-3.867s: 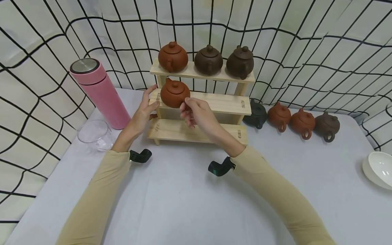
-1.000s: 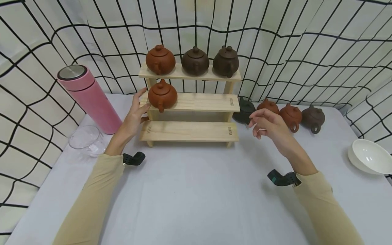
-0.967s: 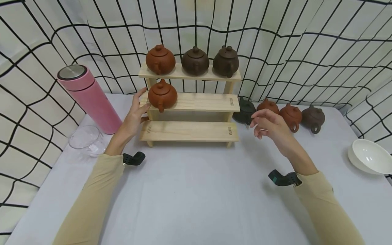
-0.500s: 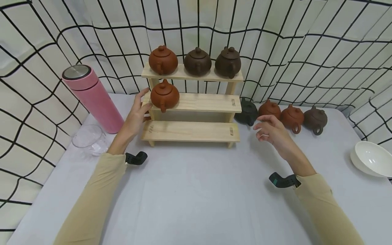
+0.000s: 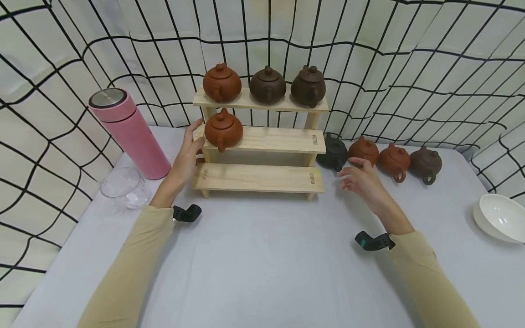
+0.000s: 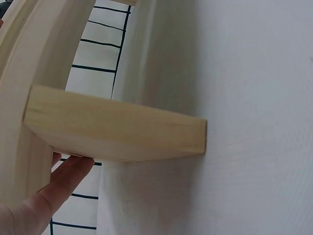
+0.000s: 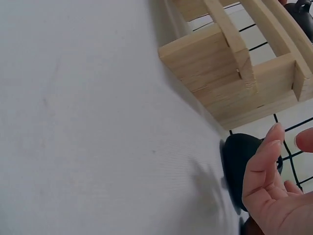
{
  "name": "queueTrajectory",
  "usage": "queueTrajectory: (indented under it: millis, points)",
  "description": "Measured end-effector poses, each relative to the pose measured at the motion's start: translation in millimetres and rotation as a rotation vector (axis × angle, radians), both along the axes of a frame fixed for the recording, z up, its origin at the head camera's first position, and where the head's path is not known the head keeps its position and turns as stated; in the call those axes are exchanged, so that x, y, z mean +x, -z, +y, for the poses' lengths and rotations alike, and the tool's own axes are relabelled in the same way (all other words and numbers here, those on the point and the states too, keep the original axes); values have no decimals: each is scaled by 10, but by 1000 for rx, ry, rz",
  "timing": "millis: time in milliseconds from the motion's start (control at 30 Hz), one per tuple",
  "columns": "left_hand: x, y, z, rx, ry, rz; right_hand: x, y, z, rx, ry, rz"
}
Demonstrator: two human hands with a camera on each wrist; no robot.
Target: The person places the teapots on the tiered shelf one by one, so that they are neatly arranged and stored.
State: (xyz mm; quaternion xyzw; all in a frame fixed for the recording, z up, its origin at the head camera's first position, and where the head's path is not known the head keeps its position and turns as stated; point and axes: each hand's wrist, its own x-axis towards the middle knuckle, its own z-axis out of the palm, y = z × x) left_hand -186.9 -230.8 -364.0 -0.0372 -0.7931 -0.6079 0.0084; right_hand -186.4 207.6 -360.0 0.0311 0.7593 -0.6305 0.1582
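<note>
A three-tier wooden display rack stands on the white table. My left hand grips its left end at the middle tier; in the left wrist view, fingers reach behind the side support. A reddish-brown clay teapot sits on the middle tier, close to that hand. On the top tier are a reddish-brown teapot and two dark brown teapots. My right hand hovers with loosely bent fingers, holding nothing, in front of a black teapot right of the rack. Whether it touches the teapot is unclear.
Beside the black teapot stand two reddish teapots and a dark brown one. A white bowl is at the far right. A pink thermos and a clear glass cup stand left. Black wire mesh encloses the back and sides.
My right hand has let go of the reddish-brown teapot, now on the middle tier, and moved right to the black teapot. My left hand keeps its grip on the rack.
</note>
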Motion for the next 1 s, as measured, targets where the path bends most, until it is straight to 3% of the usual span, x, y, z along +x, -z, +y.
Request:
queueTrajectory:
  millis: [333, 667, 867, 1000]
  points:
    - [21, 3, 27, 10, -5, 41, -39, 93, -73, 23, -25, -46]
    - [-5, 29, 30, -45, -3, 72, -163, 212, -139, -135, -25, -108]
    - [-18, 46, 23, -43, 1, 81, -228, 205, -192, -141, -11, -165]
    - [-27, 47, 27, -43, -1, 82, -254, 194, -181, -123, -1, -156]
